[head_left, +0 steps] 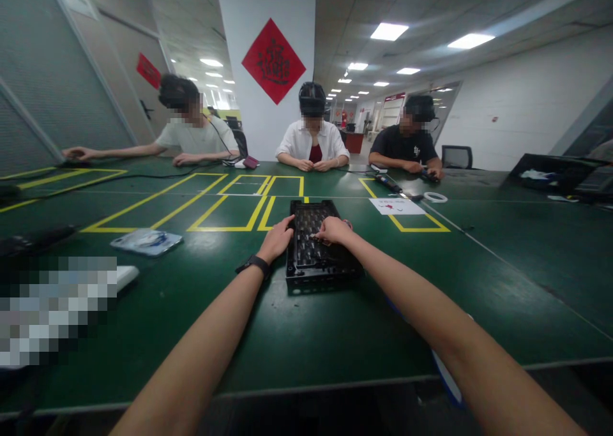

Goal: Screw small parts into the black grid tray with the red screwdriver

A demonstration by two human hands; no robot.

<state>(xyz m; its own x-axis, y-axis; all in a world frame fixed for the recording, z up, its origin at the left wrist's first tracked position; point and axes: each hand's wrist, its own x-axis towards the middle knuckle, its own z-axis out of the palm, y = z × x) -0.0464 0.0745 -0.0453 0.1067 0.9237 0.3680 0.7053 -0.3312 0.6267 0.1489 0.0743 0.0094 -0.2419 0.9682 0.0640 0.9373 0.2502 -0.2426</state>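
In front of me on the green table lies a black rectangular tray (323, 272) with rows of small shiny pieces (306, 237) in its recessed middle. My left hand (278, 238), with a dark band on the wrist, rests against the tray's left edge. Its fingers are stretched out and touch the rim. Over the tray's right half, my right hand (335, 230) is closed in a pinch. A small silvery piece shows at those fingertips, too tiny to tell its kind.
Yellow tape outlines (225, 230) mark the green table (215, 334). A clear plastic bag (146, 240) lies left. Farther right are a printed sheet (397, 206) and a white tape roll (435, 197). Three people sit along the far side. A blurred pale object (127, 274) sits near left.
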